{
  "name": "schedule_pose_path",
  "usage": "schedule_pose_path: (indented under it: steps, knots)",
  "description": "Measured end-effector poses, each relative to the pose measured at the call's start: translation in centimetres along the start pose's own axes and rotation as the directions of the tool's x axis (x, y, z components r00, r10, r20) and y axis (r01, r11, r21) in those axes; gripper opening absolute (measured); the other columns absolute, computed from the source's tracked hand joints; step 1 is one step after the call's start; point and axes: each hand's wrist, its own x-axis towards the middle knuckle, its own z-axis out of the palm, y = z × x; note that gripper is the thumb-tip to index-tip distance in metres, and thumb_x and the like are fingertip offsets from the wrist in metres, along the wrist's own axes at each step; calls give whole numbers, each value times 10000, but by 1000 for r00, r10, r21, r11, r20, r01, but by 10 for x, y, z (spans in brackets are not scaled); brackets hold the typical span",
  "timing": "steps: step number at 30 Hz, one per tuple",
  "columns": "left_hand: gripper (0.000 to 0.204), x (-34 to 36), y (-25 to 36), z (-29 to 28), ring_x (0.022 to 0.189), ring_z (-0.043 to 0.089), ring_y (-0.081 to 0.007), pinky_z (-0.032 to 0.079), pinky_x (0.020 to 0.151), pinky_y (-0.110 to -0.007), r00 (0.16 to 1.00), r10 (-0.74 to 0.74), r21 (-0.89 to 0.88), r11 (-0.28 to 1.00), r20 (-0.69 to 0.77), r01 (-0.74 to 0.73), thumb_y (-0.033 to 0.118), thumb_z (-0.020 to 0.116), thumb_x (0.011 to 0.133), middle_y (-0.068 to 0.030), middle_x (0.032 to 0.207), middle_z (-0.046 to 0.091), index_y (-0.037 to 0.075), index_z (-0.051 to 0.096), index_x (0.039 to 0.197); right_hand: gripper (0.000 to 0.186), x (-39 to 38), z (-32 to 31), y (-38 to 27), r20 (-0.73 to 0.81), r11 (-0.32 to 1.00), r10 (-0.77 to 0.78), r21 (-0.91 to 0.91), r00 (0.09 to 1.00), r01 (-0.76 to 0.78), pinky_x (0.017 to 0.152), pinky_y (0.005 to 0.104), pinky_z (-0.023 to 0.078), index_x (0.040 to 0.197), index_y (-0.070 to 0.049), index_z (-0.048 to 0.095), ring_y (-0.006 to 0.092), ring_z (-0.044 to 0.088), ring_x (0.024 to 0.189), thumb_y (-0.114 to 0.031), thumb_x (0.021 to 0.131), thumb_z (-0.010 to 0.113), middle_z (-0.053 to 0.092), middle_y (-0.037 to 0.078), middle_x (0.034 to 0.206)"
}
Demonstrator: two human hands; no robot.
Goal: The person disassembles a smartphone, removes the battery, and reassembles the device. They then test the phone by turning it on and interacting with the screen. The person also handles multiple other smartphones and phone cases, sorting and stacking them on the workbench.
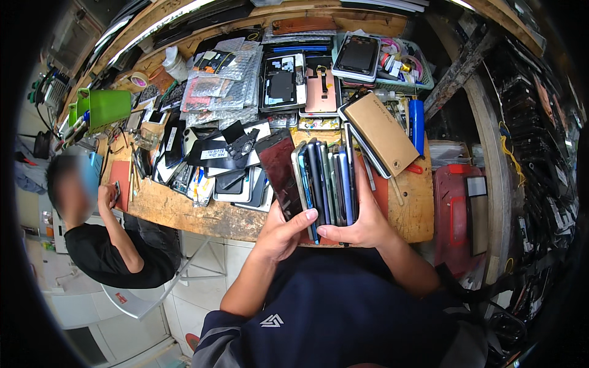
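Observation:
At the front of the wooden workbench (411, 211), a row of several phones (325, 184) stands upright on edge, packed side by side. My left hand (279, 236) closes on the row from the left, its thumb across the near edges. Leaning outward on that side is a phone with a dark reddish screen (280, 168); the left fingers are hidden behind it. From the right, my right hand (371, 224) presses against the row with its thumb in front. The two thumbs nearly meet. A tan box (386, 135) lies tilted just beyond my right hand.
Loose phones and parts (236, 187) are heaped left of the row. Behind lie bubble-wrapped packets (205, 101), a black tray (273, 101) and a basket (426, 83) of small items. A blue cylinder (416, 126) stands at right. Another person (116, 251) sits at the left end.

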Motion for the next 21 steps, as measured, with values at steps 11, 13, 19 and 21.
schedule_pose_path:
  steps: [11, 13, 19, 21]
  knots:
    - [701, 1, -3, -32, 1373, 633, -282, 504, 1174, -448, 988, -113, 227, 970, 102, 87, 61, 594, 950, -178, 1510, 611, -43, 377, 1609, 1485, -2, -4, 0, 30, 987, 142, -80, 989, -140, 1326, 430, 213, 1714, 66, -25, 314, 255, 1629, -266, 709, 1016, 216, 260, 1751]
    - [699, 1, -3, -41, 1354, 637, -254, 509, 1167, -437, 989, -100, 337, 940, 110, 57, 71, 611, 949, -161, 1496, 617, -40, 389, 1602, 1485, -2, -5, -2, 22, 985, 125, -123, 992, -122, 1327, 432, 206, 1712, 70, -21, 318, 250, 1630, -268, 705, 1017, 215, 261, 1750]
    - [704, -3, 19, -29, 1282, 629, -179, 505, 1130, -377, 986, -92, 413, 910, 138, 28, -44, 531, 896, -110, 1404, 644, -36, 392, 1586, 1482, -4, -5, -7, 19, 968, 109, -230, 994, -101, 1329, 443, 195, 1713, 66, -20, 326, 236, 1634, -266, 703, 1013, 203, 262, 1750]
    - [681, -4, 22, -28, 1256, 642, -171, 512, 1120, -377, 983, -122, 393, 918, 138, 59, -57, 528, 890, -102, 1380, 656, -31, 419, 1561, 1499, -4, -3, -10, 19, 961, 100, -261, 995, -91, 1311, 490, 249, 1719, 40, -17, 401, 266, 1616, -311, 693, 1018, 224, 302, 1727]
